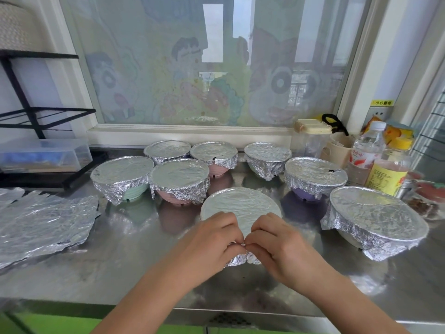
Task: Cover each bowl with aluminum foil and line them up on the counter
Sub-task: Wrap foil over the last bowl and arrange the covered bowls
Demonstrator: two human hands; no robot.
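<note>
Spare foil sheets point(45, 222) lie at the left of the steel table point(120, 266). At centre, the left hand point(212, 239) and right hand point(277, 239) both pinch the foil edge point(243, 258) at the near rim of a covered bowl point(240, 206). A hard tug could tear the thin foil or tip the bowl towards the large wrapped bowl point(378, 218) near its right.

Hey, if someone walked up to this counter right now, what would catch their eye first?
First, the two hands at centre front: the left hand and right hand pinch the foil at the near edge of the closest bowl. Behind and beside it, seven more foil-covered bowls gleam on the steel counter. Crumpled loose foil sheets lie at the left.
</note>
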